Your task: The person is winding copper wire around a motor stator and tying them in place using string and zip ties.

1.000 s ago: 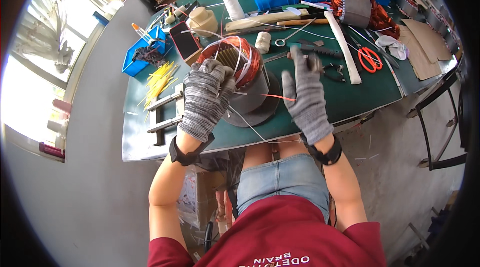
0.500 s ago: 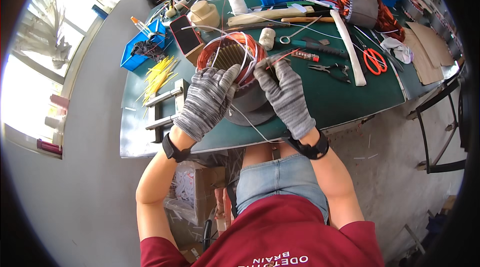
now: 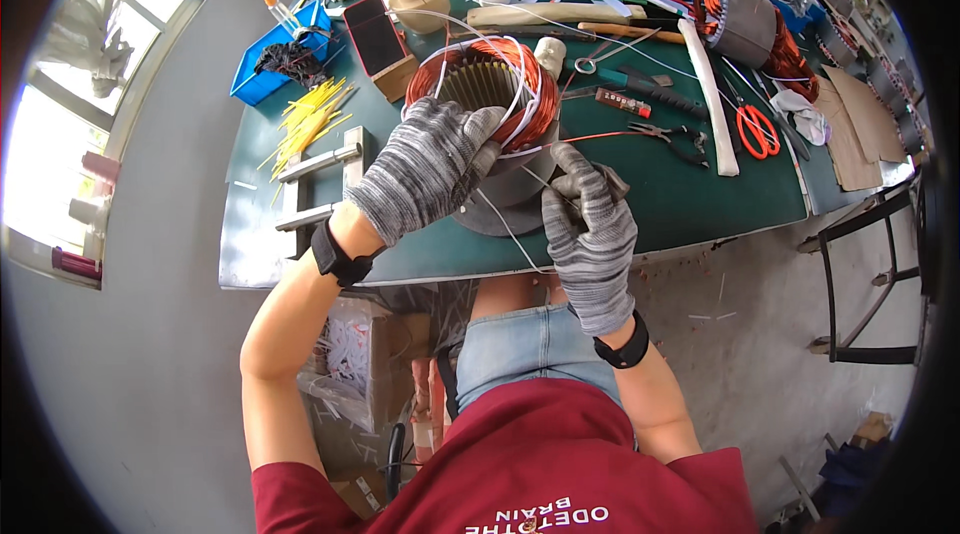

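Note:
A motor stator [image 3: 508,186] stands at the table's near edge, its copper winding [image 3: 541,99] bulging round the slotted opening. White cord [image 3: 527,64] is looped over and around the winding. My left hand [image 3: 425,169], in a grey knitted glove, is closed on the near left of the winding, thumb toward the opening. My right hand [image 3: 592,239], gloved alike, is just right of the stator with its fingers pinched together; a strand of white cord runs into them from the winding. A thin red lead [image 3: 600,136] sticks out to the right above that hand.
Left are a metal clamp frame [image 3: 352,166], yellow sleeves [image 3: 308,124], a blue bin [image 3: 262,84] and a dark-faced box [image 3: 378,42]. Right lie pliers [image 3: 682,141], orange-handled scissors [image 3: 757,131] and a white-wrapped stick [image 3: 712,104]. Another stator [image 3: 745,19] stands farther back.
My right hand has come down and toward me, from beside the winding's top to below its right side. My left hand stays on the winding. The view has shifted slightly.

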`<act>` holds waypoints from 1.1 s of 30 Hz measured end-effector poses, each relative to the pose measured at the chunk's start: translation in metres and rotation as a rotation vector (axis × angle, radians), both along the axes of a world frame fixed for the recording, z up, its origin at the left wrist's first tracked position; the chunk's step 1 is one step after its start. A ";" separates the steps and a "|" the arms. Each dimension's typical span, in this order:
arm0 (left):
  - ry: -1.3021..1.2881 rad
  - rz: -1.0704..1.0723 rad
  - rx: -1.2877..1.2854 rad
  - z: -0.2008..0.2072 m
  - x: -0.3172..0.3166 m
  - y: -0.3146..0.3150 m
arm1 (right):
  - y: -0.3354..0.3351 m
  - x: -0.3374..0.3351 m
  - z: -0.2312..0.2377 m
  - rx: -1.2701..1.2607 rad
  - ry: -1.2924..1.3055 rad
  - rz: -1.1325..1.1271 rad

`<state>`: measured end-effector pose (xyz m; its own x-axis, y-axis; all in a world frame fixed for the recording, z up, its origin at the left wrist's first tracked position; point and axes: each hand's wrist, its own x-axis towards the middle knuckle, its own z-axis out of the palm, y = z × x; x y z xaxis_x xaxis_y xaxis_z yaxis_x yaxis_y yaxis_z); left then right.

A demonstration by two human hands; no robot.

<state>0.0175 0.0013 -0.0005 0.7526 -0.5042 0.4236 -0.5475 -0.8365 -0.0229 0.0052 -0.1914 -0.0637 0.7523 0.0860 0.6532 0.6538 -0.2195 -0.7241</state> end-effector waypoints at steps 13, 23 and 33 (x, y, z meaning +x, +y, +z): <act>0.210 -0.026 -0.041 0.011 0.008 0.004 | 0.024 0.018 0.000 -0.078 -0.172 -0.084; 0.056 0.240 0.354 0.019 0.006 0.002 | 0.026 0.000 -0.007 0.172 -0.238 0.136; -0.552 0.247 0.137 -0.010 -0.002 -0.011 | 0.029 0.054 0.069 0.001 -0.344 0.251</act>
